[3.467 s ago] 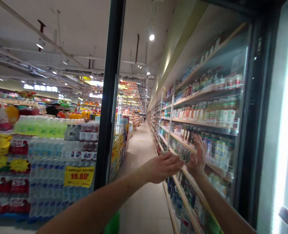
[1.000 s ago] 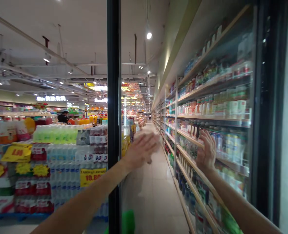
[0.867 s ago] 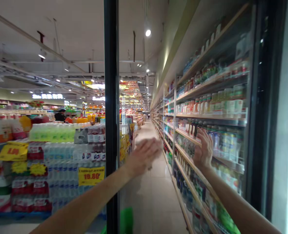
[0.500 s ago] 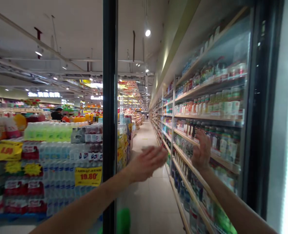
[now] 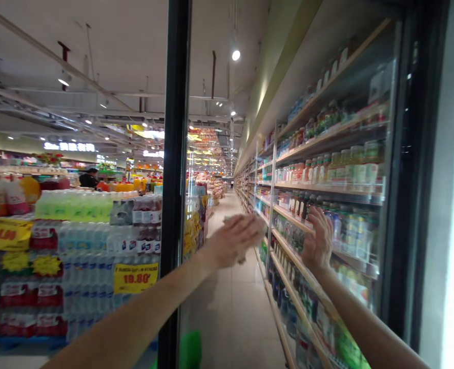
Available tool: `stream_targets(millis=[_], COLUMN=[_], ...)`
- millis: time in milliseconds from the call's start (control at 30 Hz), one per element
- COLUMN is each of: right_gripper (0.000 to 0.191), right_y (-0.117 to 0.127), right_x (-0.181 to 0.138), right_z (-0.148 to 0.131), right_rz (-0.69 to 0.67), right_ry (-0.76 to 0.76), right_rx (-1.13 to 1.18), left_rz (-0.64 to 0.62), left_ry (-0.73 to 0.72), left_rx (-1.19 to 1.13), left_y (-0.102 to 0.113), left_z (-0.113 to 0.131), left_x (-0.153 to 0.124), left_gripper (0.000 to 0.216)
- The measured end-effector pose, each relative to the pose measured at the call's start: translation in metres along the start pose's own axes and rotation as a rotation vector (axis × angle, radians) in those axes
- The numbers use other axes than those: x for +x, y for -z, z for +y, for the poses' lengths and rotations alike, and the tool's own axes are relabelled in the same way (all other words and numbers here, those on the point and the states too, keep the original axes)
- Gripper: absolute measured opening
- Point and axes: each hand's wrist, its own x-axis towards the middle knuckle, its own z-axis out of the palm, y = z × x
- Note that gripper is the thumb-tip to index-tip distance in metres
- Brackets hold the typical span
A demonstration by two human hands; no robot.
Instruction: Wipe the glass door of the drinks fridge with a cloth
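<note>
One left hand [image 5: 236, 241], blurred, is flat at the door [image 5: 175, 154], its hold unclear; the right hand [image 5: 318, 243] is upright, loosely spread.

Stacked bottle packs [image 5: 84, 241] bear a yellow price sign [image 5: 135, 278], with probably a dark-clothed person [image 5: 88, 178] beyond.

2 hands [image 5: 317, 241], 1 glass dr. [image 5: 174, 169], 2 yel. starburst signs [image 5: 46, 265].

A blurred left hand [image 5: 236, 241] and raised right hand [image 5: 317, 240] face a black-framed glass door [image 5: 176, 154]. Bottles [image 5: 338, 166] line shelves [image 5: 293, 217] beyond.
</note>
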Motion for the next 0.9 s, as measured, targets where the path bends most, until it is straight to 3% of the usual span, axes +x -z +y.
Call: stream_targets(millis=[67,100,133,233,267,300,400,433,600,767,833,900], right_gripper=[0.041,0.041,0.040,0.040,0.040,0.040,0.040,0.040,0.041,0.045,0.047,0.049], right_y=[0.000,0.000,0.000,0.000,0.000,-0.001,0.000,0.000,0.003,-0.011,-0.020,-0.028], right_x=[0.000,0.000,0.000,0.000,0.000,0.000,0.001,0.002,0.002,-0.005,-0.006,-0.005], right_z=[-0.001,-0.001,-0.002,-0.002,-0.001,0.000,0.004,0.004,-0.022,-0.078,-0.097,-0.114], right_rz=[0.008,0.012,0.013,0.010,0.009,0.007,0.019,0.023,0.008,-0.055,-0.040,-0.090], right_ry=[0.000,-0.001,-0.001,0.005,0.010,0.014,0.017,0.020,-0.030,-0.148,-0.193,-0.130], right_rx=[0.003,0.002,0.001,0.009,0.011,0.011,0.012,0.015,0.218,0.561,0.515,0.374], left_rz=[0.082,0.102,0.094,-0.010,-0.035,-0.041,0.033,0.060,0.099,0.219,0.239,0.227], left_ry=[0.303,0.338,0.272,-0.206,-0.275,-0.247,0.157,0.224,0.082,0.298,0.442,0.559], left_rx=[0.037,0.042,0.030,-0.050,-0.061,-0.055,0.020,0.036,0.005,0.039,0.064,0.076], left_y=[0.002,0.001,-0.001,-0.010,-0.011,-0.011,-0.005,-0.002,-0.007,-0.013,-0.010,-0.007], left_z=[-0.006,-0.005,-0.001,0.016,0.019,0.018,0.004,0.000,0.012,0.029,0.031,0.034], left_x=[0.007,0.009,0.010,0.008,0.008,0.008,0.015,0.018,0.033,0.028,0.012,-0.006], left_gripper=[0.052,0.051,0.050,0.048,0.048,0.049,0.053,0.053,0.057,0.059,0.064,0.069])
